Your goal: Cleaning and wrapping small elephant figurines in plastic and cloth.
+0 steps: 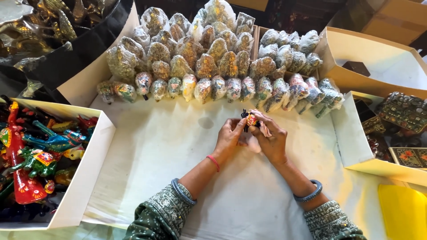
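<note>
A small painted figurine (250, 119), black with red and yellow patches, is held up between both my hands over the white sheet (169, 146). My left hand (229, 138) pinches it from the left. Gripping it from the right and above is my right hand (271, 140), which also seems to hold a bit of clear wrap. Both wrists wear bangles and green patterned sleeves.
Rows of wrapped figurines (213, 86) lie along the far side of the sheet. A white box of bright painted animals (40, 155) stands at left. Open boxes of decorated lids (400, 115) sit at right, with a yellow sheet (402, 213) near the corner.
</note>
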